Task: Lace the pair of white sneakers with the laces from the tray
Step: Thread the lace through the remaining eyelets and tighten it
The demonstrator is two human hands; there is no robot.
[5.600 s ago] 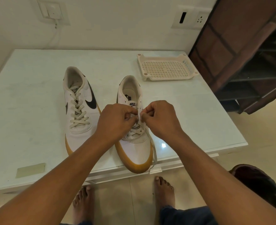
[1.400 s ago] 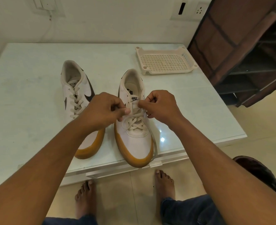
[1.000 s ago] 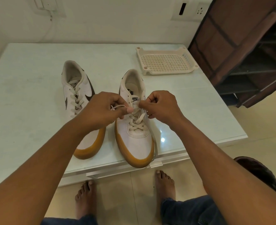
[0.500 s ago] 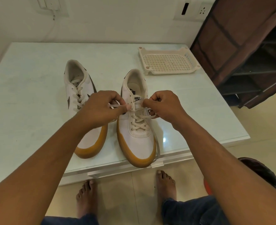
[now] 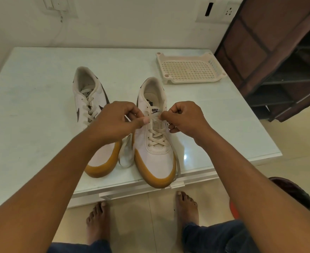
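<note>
Two white sneakers with tan soles stand on the pale table (image 5: 41, 125), toes toward me. The left sneaker (image 5: 88, 99) is laced, its toe partly hidden behind my left forearm. The right sneaker (image 5: 155, 143) carries a cream lace (image 5: 157, 139) crossed over its lower eyelets. My left hand (image 5: 114, 121) pinches one end of that lace just left of the tongue. My right hand (image 5: 185, 117) pinches the lace at the upper right eyelets. A loose stretch of lace trails down the shoe's right side to the table edge.
A cream perforated tray (image 5: 189, 70) lies at the table's back right with nothing visible in it. A dark brown shelf unit (image 5: 278, 61) stands close to the right. My bare feet (image 5: 185, 207) are on the tiled floor below the table's front edge.
Both hands have worked up from mid-shoe to the top eyelets near the tongue. The lace end has been drawn leftward across the tongue. The sneakers have stayed in place.
</note>
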